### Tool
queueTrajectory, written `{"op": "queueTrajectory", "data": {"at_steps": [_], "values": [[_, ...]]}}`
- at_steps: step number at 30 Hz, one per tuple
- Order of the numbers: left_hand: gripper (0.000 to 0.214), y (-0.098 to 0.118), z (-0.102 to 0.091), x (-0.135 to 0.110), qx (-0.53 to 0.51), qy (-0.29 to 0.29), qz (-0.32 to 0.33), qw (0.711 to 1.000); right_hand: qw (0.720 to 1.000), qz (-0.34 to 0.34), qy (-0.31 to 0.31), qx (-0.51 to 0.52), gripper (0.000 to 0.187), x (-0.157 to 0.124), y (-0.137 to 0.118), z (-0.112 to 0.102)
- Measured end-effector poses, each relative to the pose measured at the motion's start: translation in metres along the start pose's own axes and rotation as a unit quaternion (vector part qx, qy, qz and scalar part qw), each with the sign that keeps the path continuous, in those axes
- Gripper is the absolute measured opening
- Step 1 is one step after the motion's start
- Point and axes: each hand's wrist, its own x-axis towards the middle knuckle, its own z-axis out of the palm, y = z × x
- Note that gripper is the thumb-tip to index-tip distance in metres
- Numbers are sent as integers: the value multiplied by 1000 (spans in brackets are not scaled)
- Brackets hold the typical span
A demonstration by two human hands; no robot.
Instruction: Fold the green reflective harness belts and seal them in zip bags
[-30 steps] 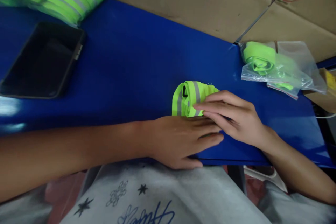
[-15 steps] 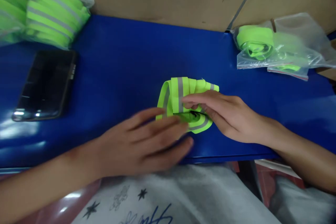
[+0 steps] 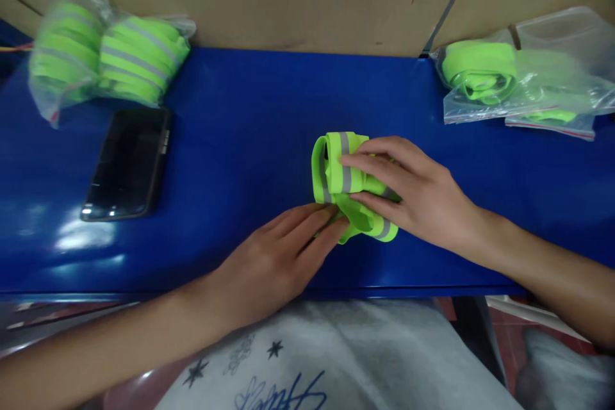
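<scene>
A neon-yellow reflective strap (image 3: 339, 170) with grey stripes lies loosely coiled on the blue table, near its front edge. My left hand (image 3: 283, 250) pinches the lower left part of the strap, its fingertips partly hidden against the fabric. From the right, my right hand (image 3: 413, 189) closes on the folded upper part, with the thumb below and the fingers across a grey stripe. Loops of the strap bulge between the two hands, and its ends cannot be made out.
On the blue table (image 3: 240, 128) lies a black phone (image 3: 127, 163) at the left. Clear bags of rolled straps (image 3: 139, 57) stand behind it. More bagged straps (image 3: 480, 70) lie at the back right. Cardboard boxes (image 3: 288, 0) line the back edge.
My left hand has come in and taken hold of the strap's lower left part. My right fingers have spread over the folds. The whole view has shifted slightly.
</scene>
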Motion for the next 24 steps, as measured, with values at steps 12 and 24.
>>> {"op": "queueTrajectory", "data": {"at_steps": [12, 24], "values": [[51, 5, 5, 19, 46, 2, -76, 996, 999, -12, 45, -24, 34, -1, 4, 1], [38, 10, 8, 27, 26, -42, -86, 995, 997, 8, 71, -16, 36, -1, 1, 8]]}}
